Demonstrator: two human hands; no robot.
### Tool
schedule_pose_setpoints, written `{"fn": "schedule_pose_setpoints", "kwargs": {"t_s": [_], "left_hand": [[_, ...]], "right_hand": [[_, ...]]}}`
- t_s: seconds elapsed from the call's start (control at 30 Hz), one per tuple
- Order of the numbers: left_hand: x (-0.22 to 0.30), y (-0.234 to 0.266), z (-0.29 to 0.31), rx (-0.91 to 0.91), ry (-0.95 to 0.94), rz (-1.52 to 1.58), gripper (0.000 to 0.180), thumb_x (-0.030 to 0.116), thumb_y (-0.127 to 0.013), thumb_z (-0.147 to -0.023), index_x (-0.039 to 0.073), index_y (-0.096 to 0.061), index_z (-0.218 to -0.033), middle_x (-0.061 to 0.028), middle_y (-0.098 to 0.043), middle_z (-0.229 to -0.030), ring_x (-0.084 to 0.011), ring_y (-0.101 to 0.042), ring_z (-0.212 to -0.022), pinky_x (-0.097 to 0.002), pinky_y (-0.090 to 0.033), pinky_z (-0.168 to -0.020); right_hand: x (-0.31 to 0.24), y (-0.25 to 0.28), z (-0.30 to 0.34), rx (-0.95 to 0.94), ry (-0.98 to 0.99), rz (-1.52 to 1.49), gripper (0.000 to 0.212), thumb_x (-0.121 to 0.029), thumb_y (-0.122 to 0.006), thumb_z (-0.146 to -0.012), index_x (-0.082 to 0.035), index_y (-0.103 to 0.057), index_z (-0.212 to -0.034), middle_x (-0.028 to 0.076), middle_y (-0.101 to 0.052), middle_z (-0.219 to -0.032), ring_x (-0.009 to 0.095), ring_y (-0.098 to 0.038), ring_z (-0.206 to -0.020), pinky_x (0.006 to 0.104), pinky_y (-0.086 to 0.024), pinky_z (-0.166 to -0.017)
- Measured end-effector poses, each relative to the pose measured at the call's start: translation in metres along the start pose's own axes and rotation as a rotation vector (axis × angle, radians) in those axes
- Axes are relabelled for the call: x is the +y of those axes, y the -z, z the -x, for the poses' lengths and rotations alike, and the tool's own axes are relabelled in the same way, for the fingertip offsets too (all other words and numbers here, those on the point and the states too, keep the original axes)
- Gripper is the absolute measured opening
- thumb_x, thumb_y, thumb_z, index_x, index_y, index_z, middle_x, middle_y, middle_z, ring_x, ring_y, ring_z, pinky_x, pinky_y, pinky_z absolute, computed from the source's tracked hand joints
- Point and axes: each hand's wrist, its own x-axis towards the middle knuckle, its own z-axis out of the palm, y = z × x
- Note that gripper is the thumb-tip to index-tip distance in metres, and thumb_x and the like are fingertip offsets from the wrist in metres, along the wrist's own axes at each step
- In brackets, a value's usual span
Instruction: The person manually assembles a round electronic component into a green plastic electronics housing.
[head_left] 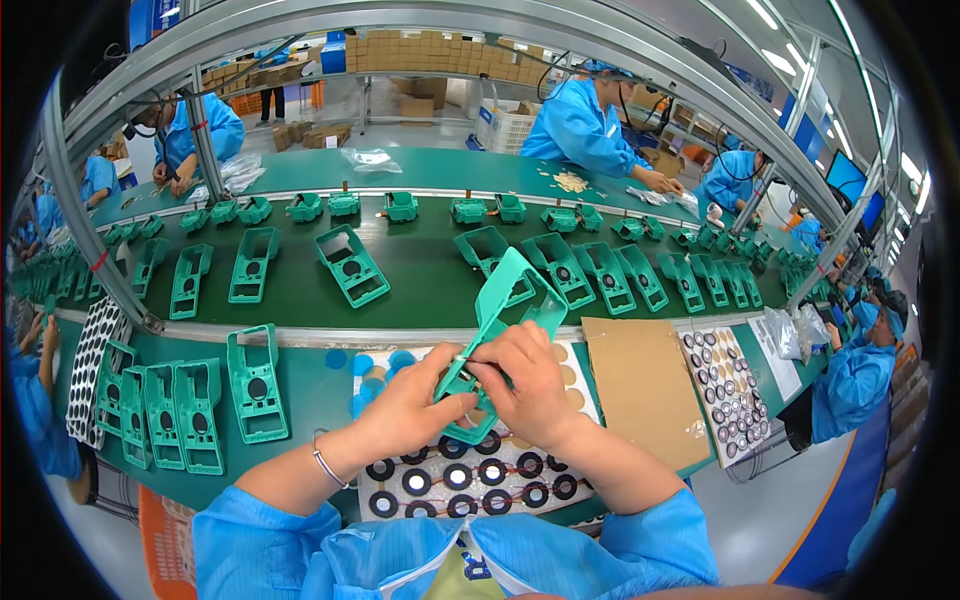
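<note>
A green plastic housing (507,288) is held up, tilted, above the near bench. My left hand (418,398) is closed round its lower left side, with the thumb across the lower part. My right hand (522,388) is closed on the same housing from the right, its fingers bent into the lower section; whether they also pinch a small part there is hidden. Under my hands lies a white sheet with rows of round black speakers (458,476) joined to thin reddish wires. Blue round film discs (370,388) sit left of my left hand, and tan discs (572,376) beyond my right.
More green housings (258,385) stand at the left, and others line the dark green conveyor (410,265). Brown cardboard (645,390) and a sheet of round parts (725,390) lie to the right. A metal frame (120,265) rises nearby. Co-workers (590,125) in blue sit opposite.
</note>
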Motion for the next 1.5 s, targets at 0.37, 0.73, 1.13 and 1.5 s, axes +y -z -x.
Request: {"fn": "schedule_pose_setpoints", "kwargs": {"t_s": [0.37, 0.73, 1.13, 1.5], "left_hand": [[0.0, -0.007, 0.01, -0.005, -0.007, 0.163, 0.032, 0.007, -0.053, -0.085, 0.0, -0.038, -0.113, -0.0084, -0.056, -0.091, -0.0145, -0.063, -0.074, -0.0249, -0.049, -0.064], [0.002, -0.003, 0.013, 0.019, -0.083, 0.171, 0.03, 0.01, -0.051, -0.085, -0.003, -0.036, -0.107, -0.0122, -0.059, -0.083, -0.0181, -0.063, -0.072, -0.0297, -0.05, -0.064], [-0.001, 0.002, 0.017, 0.005, -0.023, 0.219, 0.031, 0.009, -0.052, -0.084, -0.004, -0.037, -0.107, -0.0121, -0.059, -0.084, -0.017, -0.063, -0.073, -0.0286, -0.049, -0.065], [-0.003, 0.006, 0.024, -0.009, -0.015, 0.214, 0.031, 0.009, -0.053, -0.086, -0.002, -0.037, -0.11, -0.0082, -0.057, -0.088, -0.0132, -0.063, -0.074, -0.0259, -0.05, -0.065]], "right_hand": [[-0.003, -0.008, 0.008, 0.107, 0.073, -0.023, 0.012, -0.001, -0.061, -0.073, -0.004, -0.052, -0.08, 0.009, -0.051, -0.073, 0.027, -0.046, -0.065, 0.0352, -0.036, -0.058], [-0.018, 0.002, 0.001, 0.124, -0.131, -0.211, 0.009, 0.001, -0.061, -0.076, -0.003, -0.053, -0.08, 0.008, -0.05, -0.074, 0.023, -0.047, -0.065, 0.0309, -0.038, -0.061], [-0.02, -0.004, -0.004, 0.03, -0.081, -0.056, 0.016, 0.004, -0.066, -0.066, -0.003, -0.059, -0.078, 0.008, -0.055, -0.082, 0.023, -0.05, -0.076, 0.0314, -0.041, -0.064], [-0.02, 0.002, -0.009, 0.002, -0.033, 0.03, 0.022, 0.0, -0.069, -0.065, -0.005, -0.059, -0.084, 0.009, -0.055, -0.088, 0.026, -0.048, -0.081, 0.0339, -0.039, -0.071]]}}
